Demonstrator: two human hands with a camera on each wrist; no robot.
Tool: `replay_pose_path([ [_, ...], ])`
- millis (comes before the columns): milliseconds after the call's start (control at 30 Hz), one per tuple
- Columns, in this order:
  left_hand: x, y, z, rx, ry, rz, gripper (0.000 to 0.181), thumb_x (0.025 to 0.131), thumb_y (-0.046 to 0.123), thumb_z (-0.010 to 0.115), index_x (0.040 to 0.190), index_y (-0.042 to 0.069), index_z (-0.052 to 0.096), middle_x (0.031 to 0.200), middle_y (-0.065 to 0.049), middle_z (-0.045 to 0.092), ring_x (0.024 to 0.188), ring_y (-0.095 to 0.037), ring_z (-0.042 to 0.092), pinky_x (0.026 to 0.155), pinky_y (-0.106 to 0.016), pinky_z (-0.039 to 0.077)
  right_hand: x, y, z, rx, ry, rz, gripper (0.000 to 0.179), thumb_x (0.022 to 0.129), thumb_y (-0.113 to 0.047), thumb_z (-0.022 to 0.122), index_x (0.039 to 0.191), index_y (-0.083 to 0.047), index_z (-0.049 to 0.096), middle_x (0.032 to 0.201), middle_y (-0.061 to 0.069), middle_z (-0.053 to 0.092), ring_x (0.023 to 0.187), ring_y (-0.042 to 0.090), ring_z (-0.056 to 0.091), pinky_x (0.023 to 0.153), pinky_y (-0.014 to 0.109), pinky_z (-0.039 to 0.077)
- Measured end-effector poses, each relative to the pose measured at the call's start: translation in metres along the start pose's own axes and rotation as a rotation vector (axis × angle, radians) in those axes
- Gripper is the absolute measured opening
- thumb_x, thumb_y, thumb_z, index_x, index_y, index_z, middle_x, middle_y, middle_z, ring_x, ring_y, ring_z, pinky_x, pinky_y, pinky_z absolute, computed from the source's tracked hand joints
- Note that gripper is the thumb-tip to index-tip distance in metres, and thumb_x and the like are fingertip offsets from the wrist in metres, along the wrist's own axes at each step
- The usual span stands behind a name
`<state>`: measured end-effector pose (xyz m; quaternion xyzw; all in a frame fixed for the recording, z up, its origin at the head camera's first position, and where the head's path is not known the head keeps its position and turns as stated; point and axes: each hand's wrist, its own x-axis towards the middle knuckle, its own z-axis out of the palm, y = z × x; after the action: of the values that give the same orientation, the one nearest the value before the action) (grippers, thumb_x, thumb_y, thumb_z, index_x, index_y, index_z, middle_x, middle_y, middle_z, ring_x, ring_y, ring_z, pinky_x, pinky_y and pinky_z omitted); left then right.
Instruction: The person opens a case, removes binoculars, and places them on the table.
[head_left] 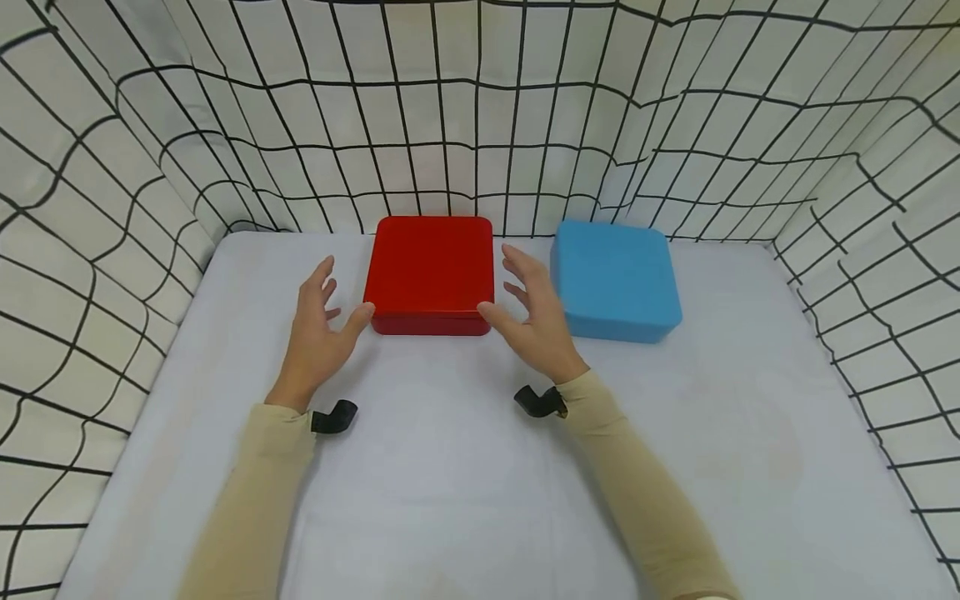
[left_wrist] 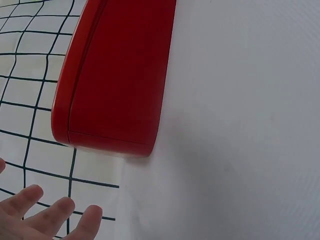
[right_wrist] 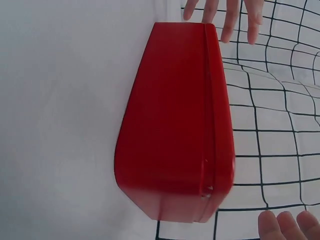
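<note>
A red lidded box (head_left: 431, 265) stands at the back of the white table, between my two hands. At its left side is my left hand (head_left: 318, 333), fingers spread and thumb by the front left corner. My right hand (head_left: 538, 321) is at the other side, its thumb overlapping the front right corner in the head view. Both wrist views show fingertips apart from the red box (left_wrist: 120, 75); whether either thumb touches it, I cannot tell. A thin lid seam runs along the box (right_wrist: 170, 110) in the right wrist view.
A light blue box (head_left: 617, 279) sits just right of my right hand. White walls with a black grid (head_left: 480, 117) enclose the back and sides of the white table (head_left: 450, 483). A short black piece (head_left: 334, 417) projects from each wrist.
</note>
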<state>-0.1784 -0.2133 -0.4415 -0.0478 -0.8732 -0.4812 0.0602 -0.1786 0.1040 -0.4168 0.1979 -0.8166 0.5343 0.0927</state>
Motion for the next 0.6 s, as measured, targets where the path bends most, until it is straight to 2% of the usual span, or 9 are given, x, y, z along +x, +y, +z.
replay_pose_path([
  [167,0.003,0.000,0.004,-0.074,-0.058,-0.044,0.095,0.096,0.036,0.072,0.166,0.034,0.008,0.174,-0.009,0.019,0.158,-0.037,0.031,0.119,-0.062,0.038,0.002,0.006,0.009,0.009,0.023,0.035,0.086,0.090,-0.021,0.078,0.162,-0.021,0.030,0.166,0.006,0.034,0.153,0.024,0.036,0.118,0.046,0.045],
  [333,0.006,-0.002,0.009,-0.161,-0.116,-0.074,0.101,0.093,0.032,0.077,0.165,0.040,0.006,0.173,-0.009,0.022,0.158,-0.036,0.032,0.119,-0.060,0.039,0.001,0.016,0.015,0.075,0.025,0.107,0.092,0.089,-0.020,0.080,0.164,-0.024,0.027,0.166,0.005,0.033,0.154,0.025,0.035,0.119,0.047,0.044],
  [433,0.007,-0.007,0.010,-0.211,-0.143,-0.078,0.104,0.092,0.027,0.078,0.165,0.040,0.005,0.173,-0.010,0.021,0.159,-0.037,0.030,0.119,-0.058,0.038,0.001,0.023,0.019,0.134,0.015,0.150,0.094,0.089,-0.019,0.081,0.164,-0.026,0.026,0.166,0.004,0.033,0.156,0.029,0.035,0.119,0.048,0.045],
  [600,0.007,-0.013,0.010,-0.280,-0.170,-0.079,0.106,0.092,0.017,0.078,0.165,0.037,0.004,0.171,-0.013,0.021,0.157,-0.038,0.033,0.116,-0.047,0.040,0.001,0.033,0.026,0.212,0.004,0.225,0.097,0.088,-0.016,0.082,0.165,-0.025,0.023,0.169,0.005,0.028,0.155,0.032,0.036,0.118,0.048,0.045],
])
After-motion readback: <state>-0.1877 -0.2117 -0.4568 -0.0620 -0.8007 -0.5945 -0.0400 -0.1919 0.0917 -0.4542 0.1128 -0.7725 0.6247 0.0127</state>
